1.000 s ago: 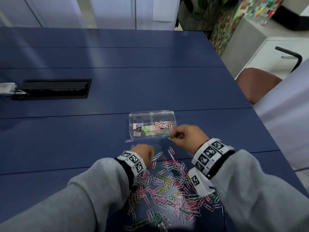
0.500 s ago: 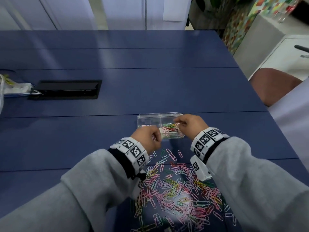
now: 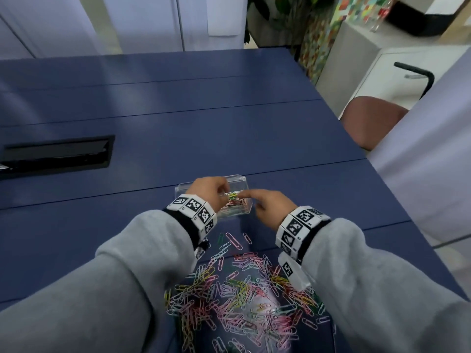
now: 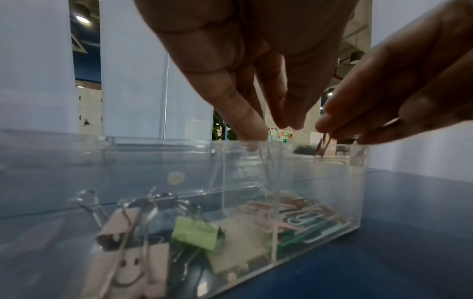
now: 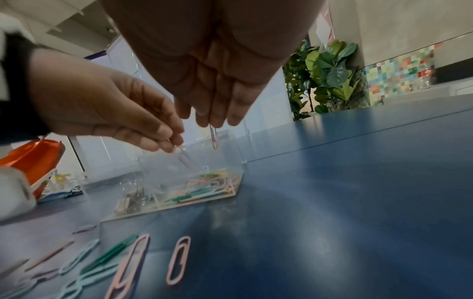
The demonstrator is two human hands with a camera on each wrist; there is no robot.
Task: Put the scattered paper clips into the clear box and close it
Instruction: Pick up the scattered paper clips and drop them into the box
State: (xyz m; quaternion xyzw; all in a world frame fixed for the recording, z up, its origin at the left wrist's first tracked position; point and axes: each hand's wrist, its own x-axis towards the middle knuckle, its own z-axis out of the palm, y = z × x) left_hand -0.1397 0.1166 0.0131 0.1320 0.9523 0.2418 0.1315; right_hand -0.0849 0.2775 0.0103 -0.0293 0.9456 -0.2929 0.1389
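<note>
The clear box (image 3: 235, 183) sits open on the blue table, just beyond a heap of coloured paper clips (image 3: 242, 296). Its right compartment (image 4: 314, 214) holds paper clips; its left one holds binder clips (image 4: 194, 232). My left hand (image 3: 221, 193) hovers over the box and pinches a pale paper clip (image 5: 185, 158) that hangs down into it. My right hand (image 3: 244, 193) is beside it over the right compartment, pinching a pink paper clip (image 5: 214, 138) that dangles above the rim. Both hands also show in the left wrist view: left hand (image 4: 271, 129), right hand (image 4: 330, 129).
A black cable hatch (image 3: 56, 155) is sunk into the table at the far left. A brown chair (image 3: 369, 121) stands past the table's right edge. An orange object (image 5: 33, 159) lies left of the box. Loose clips (image 5: 179, 261) lie between the heap and the box.
Both hands have moved forward from the heap to above the box, each carrying a clip. The left hand now covers the box's left half.
</note>
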